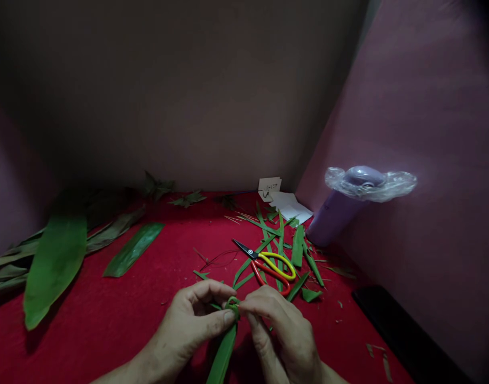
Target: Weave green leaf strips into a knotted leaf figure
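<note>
My left hand (pixel 192 320) pinches a green leaf strip (pixel 224 352) between thumb and fingers. The strip's top is curled into a small loop, and its long end hangs down toward me. From the right, my right hand (pixel 278 330) meets the loop with thumb and forefinger pressed close; a thin pale sliver seems to show at its fingertips, too small to name. Just beyond the hands lie scissors (pixel 264 261) with one yellow and one red handle, their blades partly apart. Cut leaf strips (pixel 282 234) are scattered around and under them.
Broad leaves (pixel 58 266) lie on the red cloth (pixel 128 330) at left, near a cut leaf piece (pixel 134 249). White papers (pixel 290 207) are at the back. A purple bottle (pixel 340 213) with clear plastic stands right, behind a black flat object (pixel 404 330).
</note>
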`<action>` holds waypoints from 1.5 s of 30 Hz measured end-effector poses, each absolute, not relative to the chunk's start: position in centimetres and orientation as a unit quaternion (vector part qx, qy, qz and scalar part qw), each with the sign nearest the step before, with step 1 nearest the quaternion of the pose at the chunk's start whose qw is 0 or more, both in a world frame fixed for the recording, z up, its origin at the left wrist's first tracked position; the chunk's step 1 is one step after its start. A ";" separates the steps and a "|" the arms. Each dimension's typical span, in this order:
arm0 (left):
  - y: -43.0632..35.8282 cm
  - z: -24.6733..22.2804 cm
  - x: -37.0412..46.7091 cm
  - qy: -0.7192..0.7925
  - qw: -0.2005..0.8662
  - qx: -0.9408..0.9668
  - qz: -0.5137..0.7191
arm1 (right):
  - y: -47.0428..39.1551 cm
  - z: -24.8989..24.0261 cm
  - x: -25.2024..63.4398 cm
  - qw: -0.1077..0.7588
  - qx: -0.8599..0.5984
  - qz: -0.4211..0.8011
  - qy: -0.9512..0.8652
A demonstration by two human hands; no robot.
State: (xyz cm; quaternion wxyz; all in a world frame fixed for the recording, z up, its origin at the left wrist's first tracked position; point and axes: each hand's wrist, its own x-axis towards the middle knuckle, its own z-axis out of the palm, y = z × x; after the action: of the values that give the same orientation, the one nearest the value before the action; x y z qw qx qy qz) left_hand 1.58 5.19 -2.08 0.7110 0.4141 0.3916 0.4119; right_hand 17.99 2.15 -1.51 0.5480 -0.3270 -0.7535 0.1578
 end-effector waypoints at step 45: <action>1.4 0.4 2.5 0.337 0.508 0.542 0.578 | 2.1 -2.1 16.7 0.548 -0.345 0.416 -0.638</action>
State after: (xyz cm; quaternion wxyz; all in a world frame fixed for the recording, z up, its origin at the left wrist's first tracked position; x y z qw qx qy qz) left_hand 2.55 1.40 0.43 0.5085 0.5421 0.3373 0.5778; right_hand 16.66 2.07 -2.08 0.5485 -0.3452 -0.6380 0.4159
